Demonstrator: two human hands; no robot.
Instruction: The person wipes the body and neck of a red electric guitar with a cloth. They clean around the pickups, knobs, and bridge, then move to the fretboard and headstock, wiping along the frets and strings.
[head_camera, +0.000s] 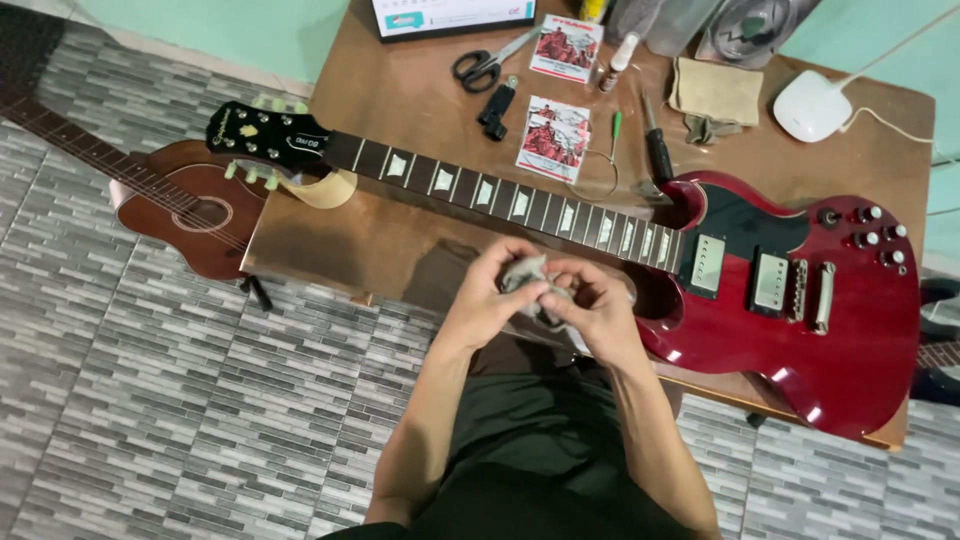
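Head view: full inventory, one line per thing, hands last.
electric guitar: 1, dark red body, black headstock, lying across the table
acoustic guitar: 1, brown, on the floor by the table's left end
table: 1, brown wood, under the electric guitar
scissors: 1, black handles, table top centre
string packets: 2, red and white, near the scissors
screwdriver: 1, black handle, beside the guitar body
folded cloth: 1, tan, table upper right
white device: 1, white with a cable, table far right
small grey cloth: 1, grey, held between both hands
left hand: 1, gripping the small grey cloth
right hand: 1, gripping the same cloth
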